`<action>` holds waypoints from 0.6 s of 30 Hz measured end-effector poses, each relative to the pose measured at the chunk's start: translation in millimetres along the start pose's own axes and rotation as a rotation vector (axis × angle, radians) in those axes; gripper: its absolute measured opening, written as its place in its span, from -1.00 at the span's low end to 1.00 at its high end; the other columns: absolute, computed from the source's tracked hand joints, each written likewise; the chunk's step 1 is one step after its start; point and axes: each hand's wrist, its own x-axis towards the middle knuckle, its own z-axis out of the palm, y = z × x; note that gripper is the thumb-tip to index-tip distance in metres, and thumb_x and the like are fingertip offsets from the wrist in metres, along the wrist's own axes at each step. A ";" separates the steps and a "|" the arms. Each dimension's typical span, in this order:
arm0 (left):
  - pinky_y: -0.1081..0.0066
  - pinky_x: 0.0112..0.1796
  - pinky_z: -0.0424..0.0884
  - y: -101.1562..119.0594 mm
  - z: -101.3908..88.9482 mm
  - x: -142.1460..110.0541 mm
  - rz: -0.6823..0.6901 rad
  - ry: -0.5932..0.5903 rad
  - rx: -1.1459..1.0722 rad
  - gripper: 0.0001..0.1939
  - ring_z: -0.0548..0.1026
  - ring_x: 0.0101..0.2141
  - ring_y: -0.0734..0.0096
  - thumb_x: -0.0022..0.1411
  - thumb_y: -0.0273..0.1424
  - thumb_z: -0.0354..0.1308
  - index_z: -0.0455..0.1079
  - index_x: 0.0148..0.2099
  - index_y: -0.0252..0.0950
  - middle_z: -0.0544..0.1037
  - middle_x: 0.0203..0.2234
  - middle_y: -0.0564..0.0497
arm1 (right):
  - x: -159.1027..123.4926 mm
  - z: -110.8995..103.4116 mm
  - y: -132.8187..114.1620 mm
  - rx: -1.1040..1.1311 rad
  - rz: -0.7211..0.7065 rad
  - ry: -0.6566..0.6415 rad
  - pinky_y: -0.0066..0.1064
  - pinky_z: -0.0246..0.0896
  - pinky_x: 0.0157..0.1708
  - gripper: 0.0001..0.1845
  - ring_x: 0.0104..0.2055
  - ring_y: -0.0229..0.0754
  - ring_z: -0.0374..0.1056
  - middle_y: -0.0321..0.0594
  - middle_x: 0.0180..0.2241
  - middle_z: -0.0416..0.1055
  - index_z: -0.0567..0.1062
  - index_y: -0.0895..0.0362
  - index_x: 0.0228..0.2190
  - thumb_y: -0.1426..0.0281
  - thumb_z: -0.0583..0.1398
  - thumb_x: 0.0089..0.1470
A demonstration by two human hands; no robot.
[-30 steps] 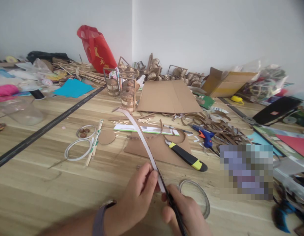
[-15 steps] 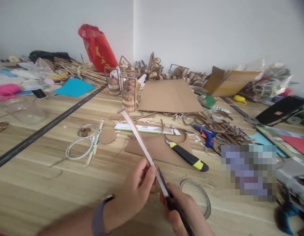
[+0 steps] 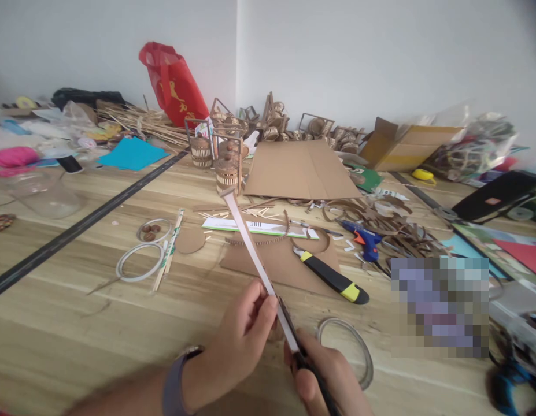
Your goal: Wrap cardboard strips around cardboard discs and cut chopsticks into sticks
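Note:
A long narrow strip (image 3: 247,236), white-faced with a brown edge, slants up and away from my hands. Its far end bends over near a small round basket (image 3: 226,173) with a tall handle. My left hand (image 3: 246,329) pinches the strip between thumb and fingers. Closed around a slim black tool, apparently scissors (image 3: 317,378), my right hand (image 3: 332,370) is at the strip's near end. The dark blades lie along the strip's right edge; their exact contact is partly hidden by my fingers.
A utility knife (image 3: 332,276) rests on cardboard (image 3: 272,268) ahead. To the right are a blue glue gun (image 3: 365,240) and tangled brown strips (image 3: 402,228). Rolls of white tape (image 3: 140,263) lie left; a grey ring (image 3: 367,358) sits beside my right hand.
The strip's bent far end has swung slightly right. My right hand and the scissors have shifted a little down and right along it. My left hand keeps its pinch.

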 end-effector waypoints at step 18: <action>0.47 -0.41 0.32 5.5 6.8 -4.2 -0.062 -0.183 -0.230 -0.62 0.36 -0.47 0.44 0.34 -0.03 0.02 0.26 -0.31 -0.25 0.36 -0.50 0.08 | 5.1 -16.1 -18.1 0.119 -0.021 0.032 -0.47 0.18 -0.53 -0.24 -0.53 -0.23 0.27 -0.28 -0.55 0.35 0.41 0.10 -0.42 -0.36 -0.04 0.00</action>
